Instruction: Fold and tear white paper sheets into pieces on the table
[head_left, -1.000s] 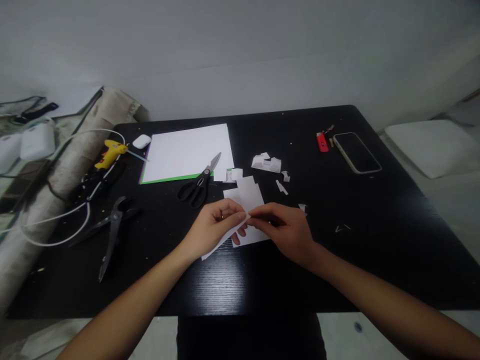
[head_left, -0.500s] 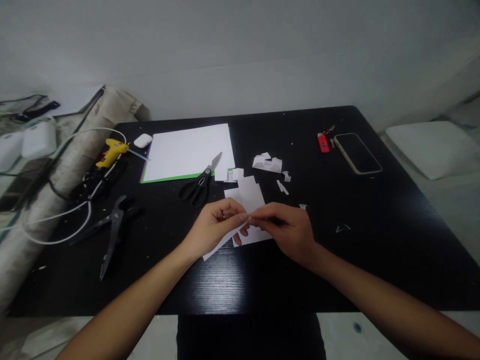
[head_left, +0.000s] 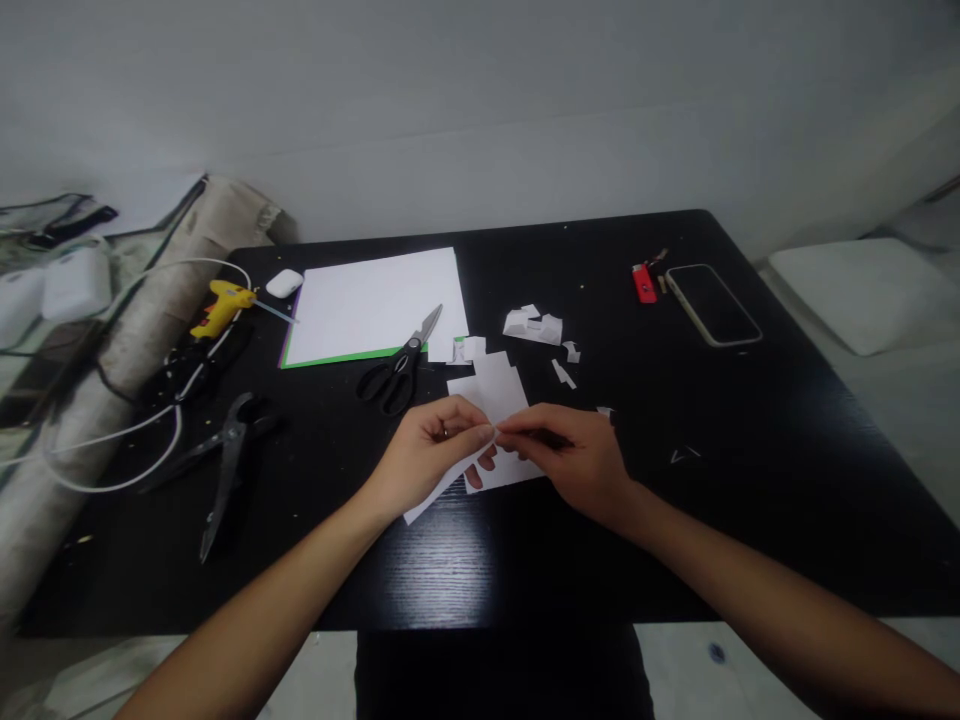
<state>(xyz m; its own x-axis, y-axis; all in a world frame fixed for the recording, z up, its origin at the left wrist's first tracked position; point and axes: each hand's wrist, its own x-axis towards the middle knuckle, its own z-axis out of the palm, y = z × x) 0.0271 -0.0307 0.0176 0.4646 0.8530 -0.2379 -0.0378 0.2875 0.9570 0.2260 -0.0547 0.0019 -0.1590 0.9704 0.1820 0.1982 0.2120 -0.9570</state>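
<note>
Above the white paper sheet [head_left: 499, 378] on the table, my left hand [head_left: 431, 450] and my right hand [head_left: 574, 455] meet fingertip to fingertip. Both are closed in a pinch, with a tiny pale piece of paper just showing between the tips; its shape is mostly hidden by the fingers. A white paper strip [head_left: 417, 511] sticks out below my left hand toward the lower left; whether that hand holds it I cannot tell. Beyond my left hand, black-handled scissors [head_left: 401, 370] lie with their blades on a stack of paper [head_left: 367, 305].
Folded paper pieces [head_left: 534, 326] and scraps [head_left: 564, 374] lie behind my right hand. At the left are pliers [head_left: 231, 440], a yellow glue gun [head_left: 223, 308], its white cable [head_left: 176, 440] and a white case [head_left: 285, 283]. A red lighter [head_left: 643, 284] and phone [head_left: 714, 305] lie right.
Both hands stay pinched together in nearly the same place. The fingertips have shifted only very slightly, and the view has moved a little.
</note>
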